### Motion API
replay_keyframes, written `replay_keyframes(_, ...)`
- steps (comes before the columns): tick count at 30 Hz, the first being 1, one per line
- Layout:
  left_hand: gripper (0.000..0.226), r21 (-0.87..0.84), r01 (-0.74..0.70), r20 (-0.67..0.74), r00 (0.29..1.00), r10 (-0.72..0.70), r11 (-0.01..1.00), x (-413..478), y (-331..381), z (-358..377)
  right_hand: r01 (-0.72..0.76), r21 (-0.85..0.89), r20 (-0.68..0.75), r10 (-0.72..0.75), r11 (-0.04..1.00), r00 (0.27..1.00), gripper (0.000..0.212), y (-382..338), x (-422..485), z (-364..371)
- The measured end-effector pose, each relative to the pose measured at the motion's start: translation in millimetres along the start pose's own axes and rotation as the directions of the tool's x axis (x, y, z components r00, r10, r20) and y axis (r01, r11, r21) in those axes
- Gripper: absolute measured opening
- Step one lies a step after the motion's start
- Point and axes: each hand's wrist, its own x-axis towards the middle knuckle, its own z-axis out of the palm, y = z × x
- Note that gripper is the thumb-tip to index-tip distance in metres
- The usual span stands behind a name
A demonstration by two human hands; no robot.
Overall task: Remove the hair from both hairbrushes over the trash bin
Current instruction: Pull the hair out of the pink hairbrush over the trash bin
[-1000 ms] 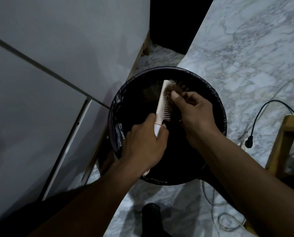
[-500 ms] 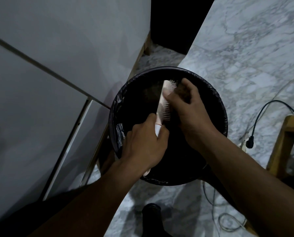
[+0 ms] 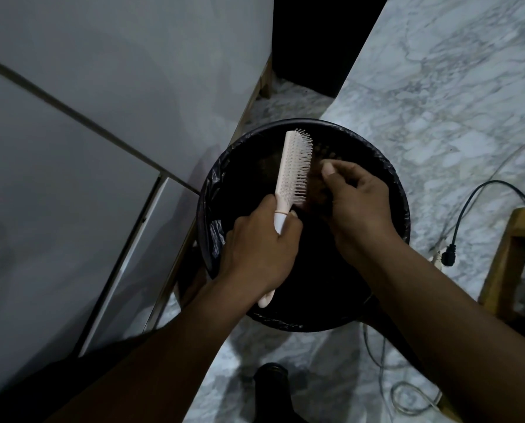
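Observation:
A pale pink hairbrush (image 3: 292,166) is held over the round black trash bin (image 3: 392,184), which is lined with a black bag. My left hand (image 3: 259,248) grips the brush by its handle, bristles facing right. Just right of the bristles, my right hand (image 3: 357,203) pinches a brownish clump of hair (image 3: 316,184) between thumb and fingers. The clump still touches the lower bristles. Only one hairbrush is in view.
A white cabinet (image 3: 102,117) stands to the left of the bin. A black power cord with plug (image 3: 449,257) lies on the marble floor (image 3: 438,87) at the right, beside a wooden furniture leg (image 3: 505,261). A dark shoe (image 3: 272,389) shows at the bottom.
My right hand has drawn back from the brush's tip toward the right and down, pulling a clump of hair off the bristles. The upper bristles now show bare. My left hand has barely moved.

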Motion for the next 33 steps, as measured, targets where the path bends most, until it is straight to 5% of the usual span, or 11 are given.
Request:
replay_keyframes(3, 0.027, -0.002, 0.025, -0.007, 1.000, -0.025, 1.000, 1, 0, -3, -0.185, 0.129, 0.132, 0.168, 0.974, 0.977, 0.030, -4, 2, 1)
replay_keyframes(6, 0.025, 0.022, 0.027, 0.010, 1.000, -0.028, 0.999, 1, -1, -3, -0.058, -0.016, 0.227, 0.060, 0.998, 0.972, 0.044, -5, 0, 0)
replay_keyframes(11, 0.027, 0.028, 0.007, 0.021, 1.000, -0.007, 1.000, 2, -2, -2, 0.143, -0.201, 0.130, -0.118, 0.969, 0.984, 0.018, -2, -1, -3)
replay_keyframes(20, 0.030, 0.109, -0.009, 0.060, 0.998, 0.003, 0.994, 10, -1, -17, -0.236, 0.065, 0.009, 0.236, 0.970, 0.972, 0.016, -7, 5, -6)
replay_keyframes(26, 0.026, 0.288, -0.001, 0.031, 0.999, -0.008, 0.958, 7, -3, -18, 0.034, -0.340, -0.059, -0.057, 0.940, 0.997, 0.020, -6, -1, -5)
replay_keyframes(31, 0.027, 0.273, 0.003, 0.007, 1.000, -0.005, 0.962, 9, -5, -19, -0.096, -0.475, -0.003, 0.107, 0.875, 0.994, 0.006, -6, 2, -8)
replay_keyframes(33, 0.026, 0.267, -0.003, -0.007, 1.000, 0.005, 0.964, 9, -5, -19, -0.116, -0.660, 0.018, 0.171, 0.742, 0.985, 0.033, -1, 0, -7)
